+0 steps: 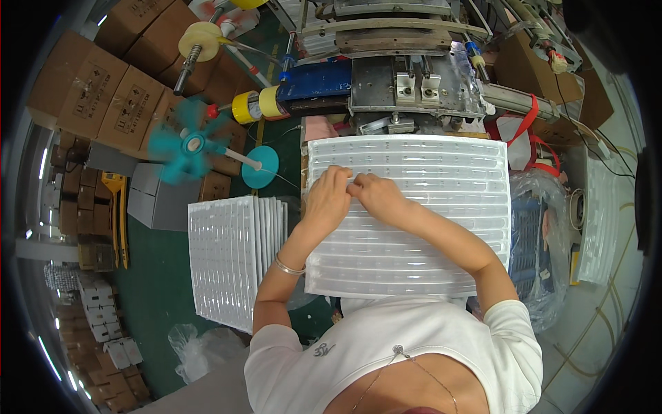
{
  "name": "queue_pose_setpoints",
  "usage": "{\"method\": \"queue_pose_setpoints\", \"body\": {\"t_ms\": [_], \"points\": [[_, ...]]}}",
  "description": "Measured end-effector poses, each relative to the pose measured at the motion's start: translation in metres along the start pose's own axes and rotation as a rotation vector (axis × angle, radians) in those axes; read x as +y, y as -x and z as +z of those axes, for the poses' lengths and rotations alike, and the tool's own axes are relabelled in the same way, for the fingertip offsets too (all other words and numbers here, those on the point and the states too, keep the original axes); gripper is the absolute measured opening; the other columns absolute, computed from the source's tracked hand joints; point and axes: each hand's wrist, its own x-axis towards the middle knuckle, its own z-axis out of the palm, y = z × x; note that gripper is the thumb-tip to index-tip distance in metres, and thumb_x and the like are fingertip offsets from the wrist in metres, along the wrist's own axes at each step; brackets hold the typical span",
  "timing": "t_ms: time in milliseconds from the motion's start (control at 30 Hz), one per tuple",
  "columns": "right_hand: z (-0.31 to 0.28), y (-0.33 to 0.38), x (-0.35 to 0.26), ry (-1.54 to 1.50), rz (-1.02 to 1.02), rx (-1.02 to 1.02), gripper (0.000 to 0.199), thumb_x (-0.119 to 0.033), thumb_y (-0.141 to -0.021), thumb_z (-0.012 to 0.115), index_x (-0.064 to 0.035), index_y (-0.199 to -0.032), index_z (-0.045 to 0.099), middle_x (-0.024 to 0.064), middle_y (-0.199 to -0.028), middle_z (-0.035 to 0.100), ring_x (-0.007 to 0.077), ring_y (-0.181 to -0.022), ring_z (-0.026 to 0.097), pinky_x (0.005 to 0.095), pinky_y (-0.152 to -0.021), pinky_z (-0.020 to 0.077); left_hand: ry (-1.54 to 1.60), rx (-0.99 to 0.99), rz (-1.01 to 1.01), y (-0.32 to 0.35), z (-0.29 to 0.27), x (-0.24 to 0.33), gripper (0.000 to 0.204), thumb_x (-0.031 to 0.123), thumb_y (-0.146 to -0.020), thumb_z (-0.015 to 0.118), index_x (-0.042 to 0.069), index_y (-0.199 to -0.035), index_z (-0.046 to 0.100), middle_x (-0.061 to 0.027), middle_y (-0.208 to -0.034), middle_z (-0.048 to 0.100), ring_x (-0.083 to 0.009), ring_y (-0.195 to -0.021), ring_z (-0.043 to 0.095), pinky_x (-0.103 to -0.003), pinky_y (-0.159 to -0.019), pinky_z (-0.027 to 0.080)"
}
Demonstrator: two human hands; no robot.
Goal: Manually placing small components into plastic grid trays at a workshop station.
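Note:
In front of me lies a wide white plastic sheet with rows of long, narrow clear pockets. My left hand rests over its upper left part, fingers bent down and closed. Right beside it is my right hand, its fingertips pinched together and nearly meeting the left ones. Whatever the fingertips hold, if anything, is hidden by the hands. To the left, several similar pocketed sheets stand leaning in a row.
A metal machine stands beyond the sheet, with yellow tape rolls at its left. A teal fan spins at the left, near stacked cartons. Clear plastic wrapping covers a blue crate on the right.

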Motion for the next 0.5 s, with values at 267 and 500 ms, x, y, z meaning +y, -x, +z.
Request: {"method": "queue_pose_setpoints", "body": {"t_ms": [267,500], "points": [[-0.070,0.027,0.032,-0.487,0.352,0.274,0.027,-0.002,-0.074,0.059,-0.0062,-0.101,0.055,0.0078,-0.102,0.057,0.0214,-0.088,0.059,0.0315,-0.075,0.0493,-0.181,-0.278,0.180,0.009,0.011,-0.012,0.072,-0.013,-0.071,0.051,0.016,-0.136,0.040,-0.0157,-0.118,0.046,-0.0312,-0.102,0.051,-0.041,-0.086,0.043],[-0.089,0.041,0.062,-0.750,0.536,0.513,0.017,-0.008,-0.087,0.058,-0.0040,-0.101,0.049,0.0033,-0.108,0.060,0.0084,-0.085,0.054,0.0216,-0.070,0.0432,0.172,-0.260,-0.001,-0.006,-0.015,-0.010,0.058,-0.001,-0.079,0.058,0.013,-0.134,0.043,-0.0178,-0.127,0.044,-0.0359,-0.117,0.045,-0.039,-0.096,0.040]]}}
